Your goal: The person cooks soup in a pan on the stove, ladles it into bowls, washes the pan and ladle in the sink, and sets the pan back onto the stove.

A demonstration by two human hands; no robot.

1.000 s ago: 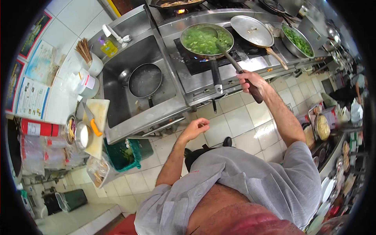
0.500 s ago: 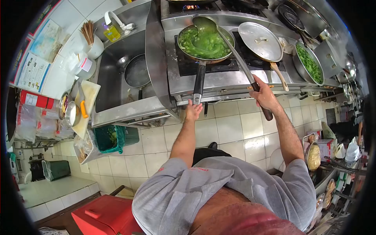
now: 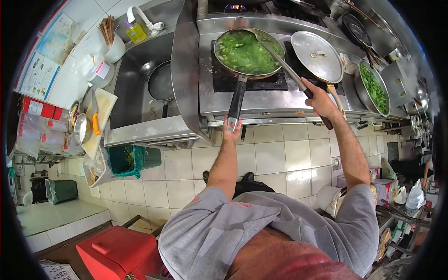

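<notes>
On the stove sits a frying pan (image 3: 279, 42) filled with bright green, soupy chopped leaves. Its black handle points toward me, and my left hand (image 3: 231, 132) is closed around the metal-tipped end. My right hand (image 3: 323, 101) grips the dark handle of a long ladle (image 3: 285, 66), which slants down to the left into the pan. The ladle's bowl is sunk in the green mixture and mostly hidden. Right of the pan, a metal lid (image 3: 318, 65) covers a second pan with a wooden handle (image 3: 337, 100), close to my right hand.
A metal bowl of chopped greens (image 3: 373, 88) stands at the right of the stove. Left are a steel sink (image 3: 126, 100) holding a pan, a cutting board (image 3: 105, 109) with an orange-handled knife (image 3: 96, 122), and a green bin (image 3: 151, 158). Behind, a burner flame (image 3: 234, 7) burns.
The ladle's bowl, visible at the pan's top before, has sunk into the green mixture. My right hand has shifted right and slightly down. My left hand has closed around the pan's handle end.
</notes>
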